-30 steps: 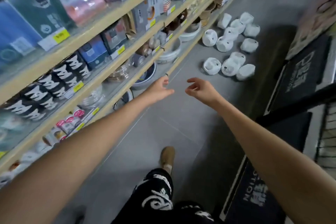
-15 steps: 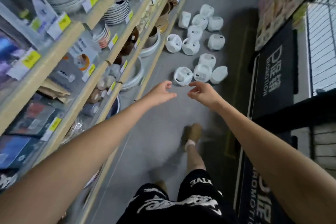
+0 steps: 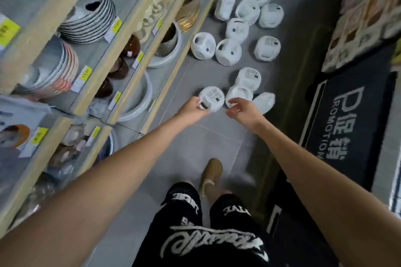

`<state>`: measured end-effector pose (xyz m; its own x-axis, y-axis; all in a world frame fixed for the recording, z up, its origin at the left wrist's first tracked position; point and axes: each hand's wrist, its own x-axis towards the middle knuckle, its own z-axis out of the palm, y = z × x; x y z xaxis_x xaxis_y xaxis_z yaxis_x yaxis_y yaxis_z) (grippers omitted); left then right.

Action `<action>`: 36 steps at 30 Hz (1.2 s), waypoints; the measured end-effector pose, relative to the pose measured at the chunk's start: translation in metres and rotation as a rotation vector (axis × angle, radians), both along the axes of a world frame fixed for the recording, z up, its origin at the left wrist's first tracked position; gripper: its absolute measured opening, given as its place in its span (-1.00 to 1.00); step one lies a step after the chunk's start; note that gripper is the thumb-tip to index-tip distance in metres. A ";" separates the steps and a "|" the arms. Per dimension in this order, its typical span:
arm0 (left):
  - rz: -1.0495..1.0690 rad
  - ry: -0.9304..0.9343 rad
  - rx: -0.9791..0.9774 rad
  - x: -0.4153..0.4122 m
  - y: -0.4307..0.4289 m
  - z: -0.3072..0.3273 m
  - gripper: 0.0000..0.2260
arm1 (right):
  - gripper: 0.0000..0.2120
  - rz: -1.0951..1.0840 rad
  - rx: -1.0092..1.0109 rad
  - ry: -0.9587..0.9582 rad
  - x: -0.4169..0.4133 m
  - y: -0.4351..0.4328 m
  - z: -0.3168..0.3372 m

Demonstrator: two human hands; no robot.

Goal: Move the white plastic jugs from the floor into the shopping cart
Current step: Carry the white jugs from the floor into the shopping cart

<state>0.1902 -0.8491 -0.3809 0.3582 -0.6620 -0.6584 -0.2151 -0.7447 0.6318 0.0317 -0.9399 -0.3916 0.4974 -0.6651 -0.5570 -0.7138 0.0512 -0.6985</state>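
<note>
Several white plastic jugs lie in a loose cluster on the grey floor ahead of me. My left hand reaches the nearest left jug, its fingers curled at the handle on the jug's near edge. My right hand has its fingers curled on the near rim of the jug beside it. A third jug lies just right of that hand and another just behind. More jugs sit farther back. No shopping cart is in view.
Wooden shelves with stacked plates, bowls and yellow price tags line the left side of the aisle. A black promotion mat lies on the right. My tan shoe stands on the floor below my hands.
I have stepped forward and bent down. Both hands moved from empty air above the floor down onto the two nearest jugs, and their fingers have closed.
</note>
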 end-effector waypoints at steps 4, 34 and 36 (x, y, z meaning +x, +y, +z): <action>0.084 0.062 0.043 0.016 -0.053 -0.044 -0.73 | -0.61 -0.029 0.077 0.032 0.021 -0.057 -0.053; 0.669 0.291 0.182 0.089 -0.224 -0.656 0.20 | 0.27 0.346 0.245 0.366 0.158 -0.292 -0.641; 0.717 0.303 0.140 0.087 -0.222 -0.662 0.11 | 0.24 0.326 0.293 0.330 0.157 -0.299 -0.650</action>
